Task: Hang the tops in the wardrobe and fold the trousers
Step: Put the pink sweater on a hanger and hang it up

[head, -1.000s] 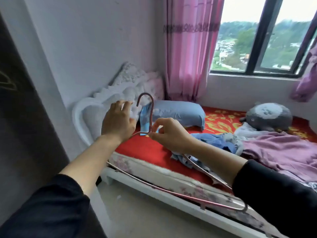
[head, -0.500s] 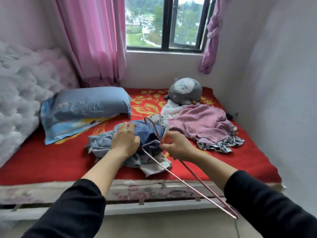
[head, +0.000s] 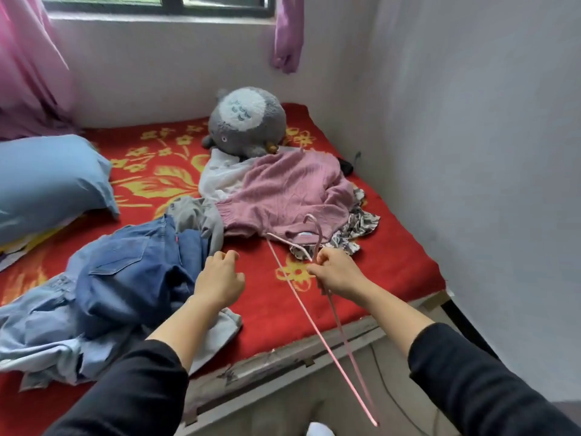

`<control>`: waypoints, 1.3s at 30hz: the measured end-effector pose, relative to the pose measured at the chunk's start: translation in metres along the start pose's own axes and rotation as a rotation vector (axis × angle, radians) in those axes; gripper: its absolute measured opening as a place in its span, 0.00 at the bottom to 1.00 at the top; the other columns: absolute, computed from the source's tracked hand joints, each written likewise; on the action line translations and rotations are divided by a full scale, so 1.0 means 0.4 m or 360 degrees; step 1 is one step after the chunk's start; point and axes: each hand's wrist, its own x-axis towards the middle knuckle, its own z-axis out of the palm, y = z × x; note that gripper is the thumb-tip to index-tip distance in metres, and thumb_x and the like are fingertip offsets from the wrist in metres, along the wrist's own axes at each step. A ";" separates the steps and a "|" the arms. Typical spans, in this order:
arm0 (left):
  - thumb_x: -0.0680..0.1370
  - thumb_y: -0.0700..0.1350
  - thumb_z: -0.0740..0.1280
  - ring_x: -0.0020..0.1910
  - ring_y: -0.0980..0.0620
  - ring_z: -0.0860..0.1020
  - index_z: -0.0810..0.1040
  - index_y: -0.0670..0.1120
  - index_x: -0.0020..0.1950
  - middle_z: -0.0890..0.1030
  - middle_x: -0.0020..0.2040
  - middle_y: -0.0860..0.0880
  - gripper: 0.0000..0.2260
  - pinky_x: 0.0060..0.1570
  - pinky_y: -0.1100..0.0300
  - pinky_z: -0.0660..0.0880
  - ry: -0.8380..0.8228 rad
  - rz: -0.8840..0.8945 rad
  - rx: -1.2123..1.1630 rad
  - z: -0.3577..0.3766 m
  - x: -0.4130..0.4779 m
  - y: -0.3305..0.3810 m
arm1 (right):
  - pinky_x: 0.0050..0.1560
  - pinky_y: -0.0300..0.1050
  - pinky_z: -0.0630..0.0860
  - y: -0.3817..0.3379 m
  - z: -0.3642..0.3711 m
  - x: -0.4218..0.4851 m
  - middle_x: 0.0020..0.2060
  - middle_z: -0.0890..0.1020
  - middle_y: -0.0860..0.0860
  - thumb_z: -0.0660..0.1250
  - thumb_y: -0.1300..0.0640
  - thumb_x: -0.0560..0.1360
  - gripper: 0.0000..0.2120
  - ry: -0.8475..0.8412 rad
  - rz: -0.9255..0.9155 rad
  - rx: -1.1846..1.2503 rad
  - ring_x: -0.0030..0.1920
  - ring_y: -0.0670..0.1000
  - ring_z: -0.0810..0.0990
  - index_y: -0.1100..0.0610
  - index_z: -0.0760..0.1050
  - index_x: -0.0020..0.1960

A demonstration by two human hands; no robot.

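My right hand (head: 338, 273) grips a thin pink wire hanger (head: 314, 322) near its neck, its hook lying over the lower edge of a pink knitted sweater (head: 283, 190) spread on the bed. My left hand (head: 220, 278) hovers over the red bedspread with fingers loosely curled and holds nothing. Just left of it lies a heap of blue jeans (head: 132, 265) on lighter denim garments (head: 41, 328). A grey garment (head: 201, 215) and a white top (head: 217, 177) lie between the jeans and the sweater. A floral patterned garment (head: 355, 231) sticks out under the sweater.
A grey plush toy (head: 248, 121) sits at the back of the bed, a blue pillow (head: 47, 180) at the left. The red flowered bedspread (head: 393, 262) meets the white wall (head: 471, 152) on the right. Pink curtains (head: 28, 64) flank the window.
The view has swung right and down over the bed. My left hand has come off the jeans heap. My right hand has carried the hanger right, to the pink sweater.
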 end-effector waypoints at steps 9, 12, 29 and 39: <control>0.76 0.45 0.61 0.64 0.43 0.68 0.71 0.46 0.66 0.71 0.63 0.43 0.18 0.60 0.50 0.69 -0.0267 -0.0250 -0.0125 0.258 0.387 0.275 | 0.36 0.46 0.74 0.202 -0.241 0.444 0.25 0.76 0.51 0.68 0.59 0.70 0.12 0.0070 0.0156 -0.0056 0.26 0.49 0.75 0.55 0.67 0.33; 0.76 0.45 0.61 0.62 0.41 0.70 0.72 0.44 0.63 0.72 0.61 0.41 0.16 0.59 0.51 0.68 -0.0328 -0.0419 -0.0223 0.343 0.485 0.339 | 0.38 0.48 0.69 0.263 -0.304 0.577 0.27 0.73 0.48 0.68 0.57 0.70 0.13 0.0093 0.0157 -0.0137 0.32 0.52 0.71 0.54 0.65 0.33; 0.78 0.56 0.59 0.68 0.38 0.62 0.73 0.37 0.65 0.70 0.66 0.35 0.26 0.63 0.52 0.60 -0.0114 -0.1536 -0.0615 0.735 0.857 0.258 | 0.45 0.58 0.75 0.547 -0.237 0.986 0.35 0.78 0.53 0.59 0.56 0.78 0.04 -0.0177 0.0026 -0.0271 0.39 0.59 0.78 0.56 0.67 0.48; 0.80 0.40 0.57 0.50 0.53 0.72 0.76 0.52 0.48 0.77 0.49 0.52 0.10 0.49 0.57 0.68 0.0319 -0.1195 -0.1883 0.639 0.909 0.242 | 0.38 0.55 0.76 0.473 -0.219 1.036 0.41 0.81 0.56 0.56 0.66 0.78 0.33 -0.0212 -0.0190 -0.0217 0.33 0.54 0.77 0.36 0.58 0.74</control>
